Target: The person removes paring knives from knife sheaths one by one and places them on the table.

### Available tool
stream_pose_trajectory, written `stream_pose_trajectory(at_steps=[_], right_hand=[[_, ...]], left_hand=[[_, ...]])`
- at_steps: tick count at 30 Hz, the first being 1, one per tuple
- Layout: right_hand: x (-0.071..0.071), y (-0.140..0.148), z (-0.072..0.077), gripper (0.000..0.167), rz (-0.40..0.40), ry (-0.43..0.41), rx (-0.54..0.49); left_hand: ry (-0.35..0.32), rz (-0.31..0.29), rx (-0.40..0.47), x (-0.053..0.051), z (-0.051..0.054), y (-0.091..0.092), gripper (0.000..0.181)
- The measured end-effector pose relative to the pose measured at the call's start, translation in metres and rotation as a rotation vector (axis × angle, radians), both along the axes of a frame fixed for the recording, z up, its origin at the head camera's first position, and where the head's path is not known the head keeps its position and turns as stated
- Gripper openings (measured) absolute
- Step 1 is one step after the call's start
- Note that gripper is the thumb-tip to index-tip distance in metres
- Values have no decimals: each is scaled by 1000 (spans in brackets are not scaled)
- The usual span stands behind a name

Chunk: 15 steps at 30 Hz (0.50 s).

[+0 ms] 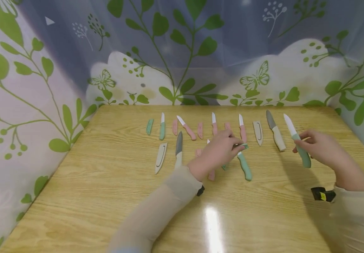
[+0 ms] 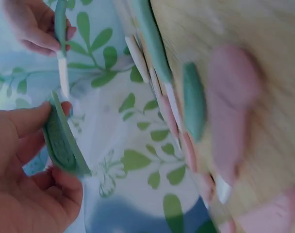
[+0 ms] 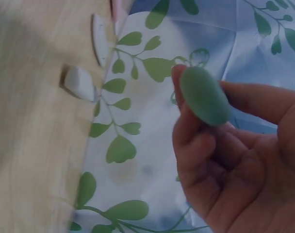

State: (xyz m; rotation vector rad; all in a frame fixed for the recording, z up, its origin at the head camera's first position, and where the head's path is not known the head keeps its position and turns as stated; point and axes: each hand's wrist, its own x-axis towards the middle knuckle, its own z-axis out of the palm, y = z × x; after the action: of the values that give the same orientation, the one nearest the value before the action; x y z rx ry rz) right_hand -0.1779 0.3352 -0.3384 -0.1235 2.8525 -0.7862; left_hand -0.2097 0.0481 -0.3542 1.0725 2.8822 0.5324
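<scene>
My left hand (image 1: 215, 151) pinches a green knife sheath (image 2: 62, 136) between thumb and fingers, above the middle of the table. At the right, my right hand (image 1: 319, 146) holds a knife by its green handle (image 1: 303, 156), with the white blade (image 1: 289, 123) bare and pointing away. In the right wrist view the handle's rounded end (image 3: 205, 96) faces the camera. Below my left hand lies another green-handled knife (image 1: 246, 168). A second green sheath (image 2: 194, 102) and a pink-handled knife (image 1: 212, 175) are partly hidden by that hand in the head view.
Along the back lie several pink-handled knives (image 1: 242, 130), pink sheaths (image 1: 200, 130), a green-handled knife (image 1: 162, 131) and a green sheath (image 1: 149, 127). Cream-handled knives with grey blades (image 1: 278, 138) and cream sheaths (image 1: 161, 158) lie at both sides. A patterned curtain (image 1: 201, 80) borders the wooden table (image 1: 90, 203).
</scene>
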Motion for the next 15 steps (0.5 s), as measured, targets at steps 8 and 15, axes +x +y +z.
stream_pose_trajectory(at_steps=[8,15], right_hand=[[-8,-9,-15,57,-3,-105,-78],[-18,-16,-30,58,17,-213,-60]], left_hand=[[-186,43,61,-9,-3,35,28],[-379,85,74,-28,-19,66,40]])
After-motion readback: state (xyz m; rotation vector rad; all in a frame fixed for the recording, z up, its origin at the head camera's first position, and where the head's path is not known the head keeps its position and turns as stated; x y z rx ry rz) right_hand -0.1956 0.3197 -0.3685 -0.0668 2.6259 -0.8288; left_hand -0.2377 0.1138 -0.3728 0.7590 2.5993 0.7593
